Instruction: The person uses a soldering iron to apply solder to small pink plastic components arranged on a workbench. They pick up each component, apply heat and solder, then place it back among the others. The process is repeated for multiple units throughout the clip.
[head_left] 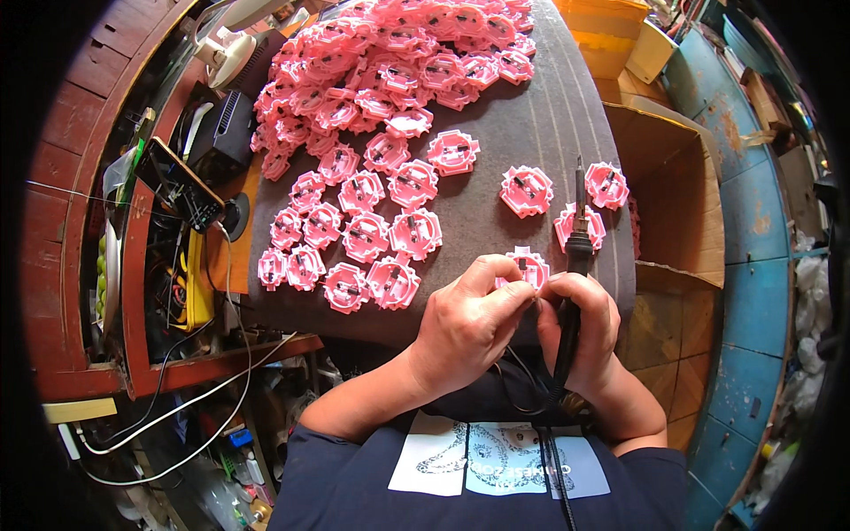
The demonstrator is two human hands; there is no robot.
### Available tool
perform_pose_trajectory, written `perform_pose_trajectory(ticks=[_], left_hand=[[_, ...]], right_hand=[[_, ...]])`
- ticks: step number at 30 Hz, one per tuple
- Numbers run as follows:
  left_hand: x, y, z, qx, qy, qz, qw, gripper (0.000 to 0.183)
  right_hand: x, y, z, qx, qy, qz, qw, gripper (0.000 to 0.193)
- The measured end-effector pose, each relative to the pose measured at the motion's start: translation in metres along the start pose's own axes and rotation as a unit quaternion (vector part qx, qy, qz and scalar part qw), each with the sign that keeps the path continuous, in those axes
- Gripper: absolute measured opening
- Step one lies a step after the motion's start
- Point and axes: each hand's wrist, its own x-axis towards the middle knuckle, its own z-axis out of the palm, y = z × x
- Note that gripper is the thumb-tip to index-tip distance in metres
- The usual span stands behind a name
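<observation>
My left hand (467,311) pinches a small pink plastic part (531,267) at the near right of the grey-covered table. My right hand (591,320) grips a black soldering iron (579,252), its metal tip pointing away from me. The right thumb and forefinger come close to the pink part's near edge; whether they touch it I cannot tell. Past my hands lie more pink parts, one (526,191) alone, one (607,186) beside the iron's tip and one partly behind the iron. To the left, several pink parts with small black pieces (365,237) sit in loose rows.
A large heap of pink parts (381,66) covers the table's far side. An open cardboard box (677,195) stands right of the table (567,106). At the left are a phone (181,186) on a stand, a black box (221,133) and loose cables. The iron's cord hangs near my lap.
</observation>
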Motion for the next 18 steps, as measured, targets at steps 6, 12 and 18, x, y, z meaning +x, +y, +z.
perform_pose_trajectory(ticks=[6, 12, 18], left_hand=[[-0.001, -0.002, 0.003, -0.009, 0.027, 0.006, 1.0, 0.024], [0.001, 0.003, 0.005, -0.005, 0.046, -0.011, 0.999, 0.02], [0.0, 0.003, 0.009, -0.015, 0.061, -0.023, 0.998, 0.019]], right_hand=[[0.0, 0.001, 0.001, -0.012, 0.002, -0.002, 1.0, 0.052], [-0.015, 0.003, 0.001, 0.013, 0.028, -0.065, 0.997, 0.054], [-0.016, 0.007, 0.003, -0.058, -0.002, -0.096, 0.994, 0.056]])
